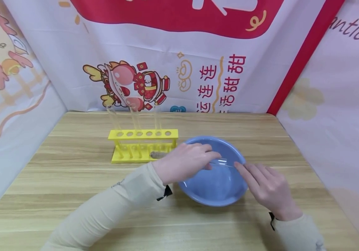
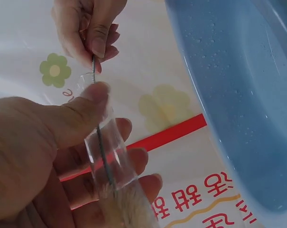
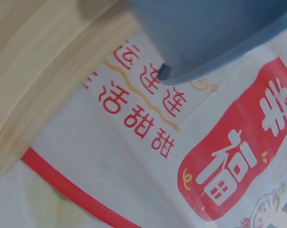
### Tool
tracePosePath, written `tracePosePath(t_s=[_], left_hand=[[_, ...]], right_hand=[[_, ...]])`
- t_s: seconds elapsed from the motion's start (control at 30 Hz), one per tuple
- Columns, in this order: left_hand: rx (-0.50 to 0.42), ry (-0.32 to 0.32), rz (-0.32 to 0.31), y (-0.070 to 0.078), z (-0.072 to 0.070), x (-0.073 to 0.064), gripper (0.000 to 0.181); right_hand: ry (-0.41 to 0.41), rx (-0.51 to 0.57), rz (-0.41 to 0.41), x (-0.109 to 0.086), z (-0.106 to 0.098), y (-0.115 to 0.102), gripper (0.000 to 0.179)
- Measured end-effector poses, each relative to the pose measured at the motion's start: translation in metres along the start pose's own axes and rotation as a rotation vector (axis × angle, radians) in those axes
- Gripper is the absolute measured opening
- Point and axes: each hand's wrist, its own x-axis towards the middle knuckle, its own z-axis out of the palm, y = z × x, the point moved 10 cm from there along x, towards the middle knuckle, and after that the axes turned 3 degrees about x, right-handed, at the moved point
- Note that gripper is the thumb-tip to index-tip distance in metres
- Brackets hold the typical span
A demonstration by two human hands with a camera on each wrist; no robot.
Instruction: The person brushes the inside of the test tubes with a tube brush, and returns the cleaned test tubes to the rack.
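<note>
Over the blue basin (image 1: 212, 195), my left hand (image 1: 184, 162) grips a clear glass test tube (image 2: 117, 159), thumb on one side and fingers on the other. Inside the tube is a test tube brush; its pale bristles (image 2: 126, 204) sit toward the closed end, which sticks out left of the hand in the head view. My right hand (image 1: 268, 186) pinches the brush's twisted wire handle (image 2: 93, 64) just outside the tube's mouth. Water drops cling to the basin's inner wall in the left wrist view. The right wrist view catches only fingertips at its right edge.
A yellow test tube rack (image 1: 143, 134) stands left of the basin, with three clear test tubes (image 1: 135, 118) upright in it. The wooden table (image 1: 82, 181) is bordered by printed cloth walls (image 1: 167, 45) at the back and sides.
</note>
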Motion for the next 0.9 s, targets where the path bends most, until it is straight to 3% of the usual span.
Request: tracePosePath(t_s=[0.13, 0.37, 0.5, 0.73, 0.9], left_hand=[[-0.019, -0.044, -0.022, -0.004, 0.006, -0.002, 0.043], [-0.097, -0.098, -0.127, -0.018, 0.011, -0.009, 0.040], [-0.071, -0.077, -0.131, -0.022, 0.010, -0.014, 0.040], [0.008, -0.026, -0.104, -0.026, 0.009, -0.021, 0.045], [0.062, -0.002, -0.097, -0.028, 0.008, -0.024, 0.047]], right_hand=[[0.026, -0.053, -0.030, -0.001, -0.002, -0.001, 0.021], [0.013, -0.040, -0.005, -0.001, 0.002, 0.002, 0.019], [-0.047, 0.012, 0.069, -0.006, 0.008, 0.010, 0.023], [-0.242, 0.176, 0.275, -0.022, 0.022, 0.030, 0.029], [-0.306, 0.262, 0.372, -0.029, 0.024, 0.039, 0.038]])
